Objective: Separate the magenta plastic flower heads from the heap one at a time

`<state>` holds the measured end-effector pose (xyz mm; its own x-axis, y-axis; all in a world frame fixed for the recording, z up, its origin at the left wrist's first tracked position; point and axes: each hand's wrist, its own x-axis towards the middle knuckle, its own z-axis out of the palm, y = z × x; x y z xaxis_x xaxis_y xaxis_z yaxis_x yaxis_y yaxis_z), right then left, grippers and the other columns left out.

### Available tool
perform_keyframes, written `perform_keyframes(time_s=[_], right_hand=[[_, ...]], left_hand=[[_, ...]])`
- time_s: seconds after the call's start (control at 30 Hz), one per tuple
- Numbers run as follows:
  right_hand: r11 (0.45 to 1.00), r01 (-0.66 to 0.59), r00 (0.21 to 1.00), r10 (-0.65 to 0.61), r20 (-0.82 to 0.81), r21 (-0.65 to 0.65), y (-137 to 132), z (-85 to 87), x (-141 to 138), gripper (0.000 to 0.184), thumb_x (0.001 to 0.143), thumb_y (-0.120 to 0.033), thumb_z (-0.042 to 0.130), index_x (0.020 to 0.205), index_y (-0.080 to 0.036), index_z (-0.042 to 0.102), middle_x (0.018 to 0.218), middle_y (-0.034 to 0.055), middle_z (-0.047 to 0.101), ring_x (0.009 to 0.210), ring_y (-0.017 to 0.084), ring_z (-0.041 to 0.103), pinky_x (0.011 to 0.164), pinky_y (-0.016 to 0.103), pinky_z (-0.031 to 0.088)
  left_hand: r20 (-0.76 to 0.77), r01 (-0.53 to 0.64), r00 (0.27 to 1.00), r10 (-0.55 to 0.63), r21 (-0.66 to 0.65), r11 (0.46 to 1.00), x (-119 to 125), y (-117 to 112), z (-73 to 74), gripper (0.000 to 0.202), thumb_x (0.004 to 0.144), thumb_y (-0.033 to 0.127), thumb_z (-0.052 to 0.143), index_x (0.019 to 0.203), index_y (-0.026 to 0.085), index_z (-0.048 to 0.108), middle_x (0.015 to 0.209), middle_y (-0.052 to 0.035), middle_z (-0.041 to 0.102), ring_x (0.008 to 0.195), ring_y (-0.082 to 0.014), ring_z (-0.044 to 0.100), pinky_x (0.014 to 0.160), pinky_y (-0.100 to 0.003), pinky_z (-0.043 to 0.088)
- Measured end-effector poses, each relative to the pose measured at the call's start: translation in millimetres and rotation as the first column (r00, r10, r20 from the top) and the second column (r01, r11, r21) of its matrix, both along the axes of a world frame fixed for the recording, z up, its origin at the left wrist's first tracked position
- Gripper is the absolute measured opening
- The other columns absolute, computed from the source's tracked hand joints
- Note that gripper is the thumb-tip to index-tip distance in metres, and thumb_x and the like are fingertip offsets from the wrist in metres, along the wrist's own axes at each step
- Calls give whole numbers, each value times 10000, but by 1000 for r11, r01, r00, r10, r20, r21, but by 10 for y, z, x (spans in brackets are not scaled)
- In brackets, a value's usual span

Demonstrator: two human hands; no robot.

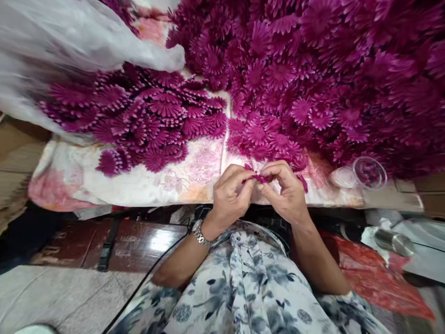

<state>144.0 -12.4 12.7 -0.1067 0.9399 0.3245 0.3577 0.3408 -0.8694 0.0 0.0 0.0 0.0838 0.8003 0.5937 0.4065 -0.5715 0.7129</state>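
Note:
Between my two hands, just above the near edge of the table, is a small magenta artificial flower. My left hand, with a metal watch on its wrist, pinches one side of it. The other side is pinched by the fingertips of my right hand. My fingers hide most of the flower. Behind my hands and to the right spreads a large heap of loose magenta flower pieces. A lower pile of stacked, pale-tipped flower pieces lies on the left.
A floral cloth covers the table. A clear plastic cup lies tipped near the right front edge. White plastic sheeting drapes over the left back. At lower right are a red plastic bag and a metal cylinder.

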Motion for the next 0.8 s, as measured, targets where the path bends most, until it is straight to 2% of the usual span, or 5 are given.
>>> perform_keyframes(time_s=[0.13, 0.33, 0.47, 0.67, 0.8], right_hand=[[999, 47, 999, -47, 1, -2, -23, -4, -36, 151, 747, -156, 613, 820, -209, 492, 900, 12, 546, 881, 146, 538, 785, 297, 432], [993, 37, 999, -40, -28, -115, -27, -11, -29, 231, 766, -192, 605, 984, -220, 535, 841, -19, 561, 745, 112, 529, 685, 254, 436], [998, -12, 999, 14, 39, -63, 3, -4, 6, 71, 766, -163, 598, 775, -197, 537, 744, -22, 529, 722, 116, 525, 666, 257, 421], [998, -17, 991, 10, 132, 54, -7, 17, 32, 91, 773, -114, 571, 809, -192, 544, 783, 0, 551, 777, 131, 529, 714, 280, 424], [998, -8, 995, 1, 103, 67, -29, -1, 34, 42, 807, -152, 561, 785, -183, 544, 755, 1, 541, 728, 125, 523, 674, 273, 418]], left_hand=[[11, -6, 1000, 6, -19, 1000, -1, 2, -5, 85, 772, 80, 586, 772, 165, 594, 717, 1, 569, 689, -103, 566, 628, -220, 476], [10, 28, 1000, -27, -23, 999, -33, -18, -1, 82, 778, 86, 592, 775, 168, 584, 717, 4, 557, 691, -98, 560, 625, -215, 474], [11, 26, 1000, -26, -3, 1000, -42, -37, -19, 94, 776, 79, 590, 792, 172, 588, 725, 2, 560, 698, -102, 560, 637, -224, 475], [13, 72, 997, -72, 15, 997, -44, -49, -19, 111, 777, 64, 581, 812, 169, 593, 725, -4, 567, 715, -111, 554, 653, -233, 470], [100, 162, 983, -154, -82, 983, -58, -50, -6, 87, 789, 93, 587, 819, 172, 605, 735, -5, 562, 712, -109, 551, 640, -232, 460]])
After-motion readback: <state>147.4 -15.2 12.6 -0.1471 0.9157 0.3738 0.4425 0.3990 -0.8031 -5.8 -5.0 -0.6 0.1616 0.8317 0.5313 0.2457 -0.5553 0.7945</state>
